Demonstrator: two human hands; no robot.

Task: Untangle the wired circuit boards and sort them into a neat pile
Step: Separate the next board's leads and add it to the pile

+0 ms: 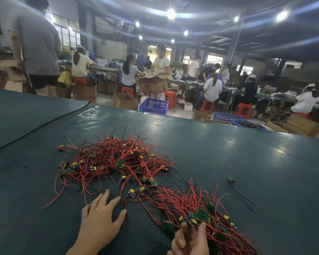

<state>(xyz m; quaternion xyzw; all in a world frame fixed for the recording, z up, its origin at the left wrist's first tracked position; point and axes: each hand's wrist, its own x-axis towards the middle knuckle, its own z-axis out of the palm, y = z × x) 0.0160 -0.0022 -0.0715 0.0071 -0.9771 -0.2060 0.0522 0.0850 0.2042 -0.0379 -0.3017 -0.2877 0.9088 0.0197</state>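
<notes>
Red-wired bundle (pixel 201 214) apparently in curled right hand (pixel 190 240); tangle (pixel 114 161) just beyond flat, empty left hand (pixel 99 216).

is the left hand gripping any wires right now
No, the left hand lies open on the table, fingers spread, pinching nothing.

Left hand (pixel 99 216) open, right hand (pixel 190 240) gripping bundle (pixel 201 214), tangled boards (pixel 116 162) beyond

The table (pixel 228 144) has a dark green mat (pixel 26 181) on it, kinda shiny. A big tangle (pixel 114 162) of red-wired boards sits mid-table, with a tidier bundle (pixel 191 205) just beside it at front right. One stray board (pixel 231 180) lies off right.
</notes>
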